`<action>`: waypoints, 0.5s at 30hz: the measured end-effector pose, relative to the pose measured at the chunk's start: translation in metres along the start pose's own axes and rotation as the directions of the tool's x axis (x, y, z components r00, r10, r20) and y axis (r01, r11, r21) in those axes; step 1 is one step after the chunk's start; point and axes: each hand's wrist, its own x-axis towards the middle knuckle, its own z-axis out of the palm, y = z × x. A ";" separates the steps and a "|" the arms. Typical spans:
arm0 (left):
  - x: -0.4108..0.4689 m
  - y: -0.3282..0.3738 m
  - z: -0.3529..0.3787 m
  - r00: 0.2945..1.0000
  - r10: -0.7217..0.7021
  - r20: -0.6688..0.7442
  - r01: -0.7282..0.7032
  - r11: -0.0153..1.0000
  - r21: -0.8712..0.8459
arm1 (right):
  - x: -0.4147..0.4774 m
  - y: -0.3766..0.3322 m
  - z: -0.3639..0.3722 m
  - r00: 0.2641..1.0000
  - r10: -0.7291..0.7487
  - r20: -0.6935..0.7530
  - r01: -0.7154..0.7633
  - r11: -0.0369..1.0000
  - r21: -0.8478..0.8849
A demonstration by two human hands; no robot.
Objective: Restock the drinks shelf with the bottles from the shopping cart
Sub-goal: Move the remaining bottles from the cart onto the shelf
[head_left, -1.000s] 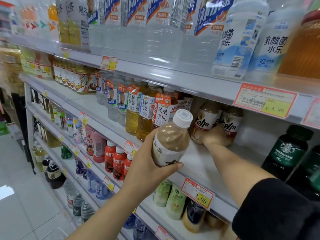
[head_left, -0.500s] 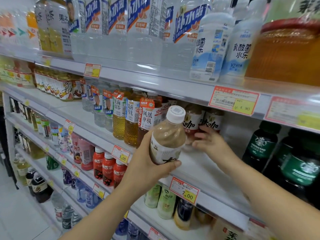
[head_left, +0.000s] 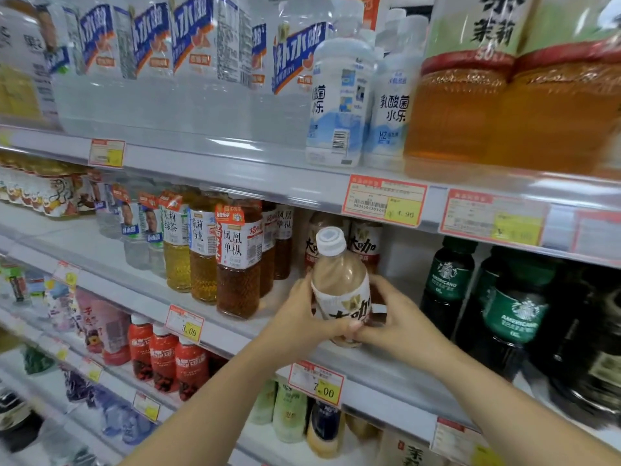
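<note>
A beige milk-coffee bottle (head_left: 341, 290) with a white cap stands upright at the front of the middle shelf (head_left: 379, 368). My left hand (head_left: 302, 317) grips its left side and my right hand (head_left: 396, 314) grips its right side, fingertips meeting at the label's lower front. Two bottles of the same drink (head_left: 364, 245) stand just behind it, deeper on the shelf. Whether the bottle's base rests on the shelf is hidden by my fingers.
Amber tea bottles (head_left: 238, 260) stand to the left, dark green-labelled coffee bottles (head_left: 514, 314) to the right. The upper shelf rail with price tags (head_left: 384, 200) hangs just above the cap. A lower shelf holds red bottles (head_left: 164, 361).
My right hand left the bottles at the back of the shelf and came onto the held bottle. The bottle moved right and inward over the shelf, now between both hands.
</note>
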 end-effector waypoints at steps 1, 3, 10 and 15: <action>0.004 -0.001 0.000 1.000 -0.012 0.006 0.012 0.999 0.029 | 0.002 0.002 0.000 1.000 0.013 -0.021 -0.013 1.000 -0.004; 0.013 -0.001 -0.003 1.000 -0.027 0.014 0.026 0.998 0.058 | 0.009 0.006 0.000 0.997 0.058 -0.044 -0.059 0.998 -0.008; 0.051 -0.034 -0.020 0.986 -0.148 -0.075 0.162 0.958 0.237 | 0.054 0.050 0.016 0.892 0.327 -0.313 -0.296 0.944 0.144; 0.088 -0.039 -0.011 0.953 -0.207 -0.223 0.253 0.946 0.203 | 0.083 0.064 0.017 0.813 0.403 -0.421 -0.376 0.915 0.150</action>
